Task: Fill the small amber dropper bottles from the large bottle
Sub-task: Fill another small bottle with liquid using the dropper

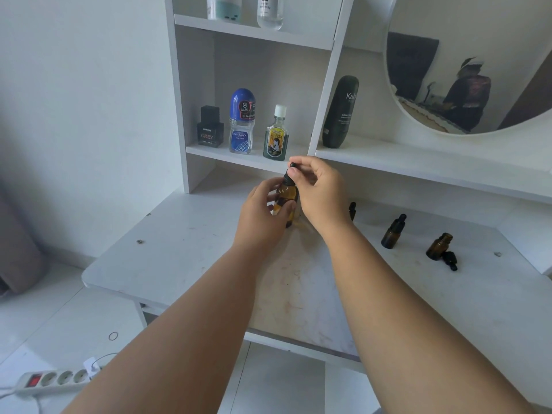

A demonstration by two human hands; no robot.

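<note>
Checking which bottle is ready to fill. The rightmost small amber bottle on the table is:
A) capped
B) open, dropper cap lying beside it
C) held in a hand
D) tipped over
B: the rightmost small bottle has a bare neck, its dropper cap lying beside it.

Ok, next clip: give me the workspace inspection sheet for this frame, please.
Surface: white dressing table, stained mid-top.
Job's things: large amber glass bottle; capped small amber dropper bottle; uncapped small amber bottle, its black dropper cap lying beside it.
Clutter: black perfume bottle, blue roll-on, green white-capped bottle on shelf.
Hands: left hand grips the large bottle; right hand pinches its black dropper top.
Cables: white power strip on the floor, cable trailing.
Surroundings: round wall mirror, white wall.
</note>
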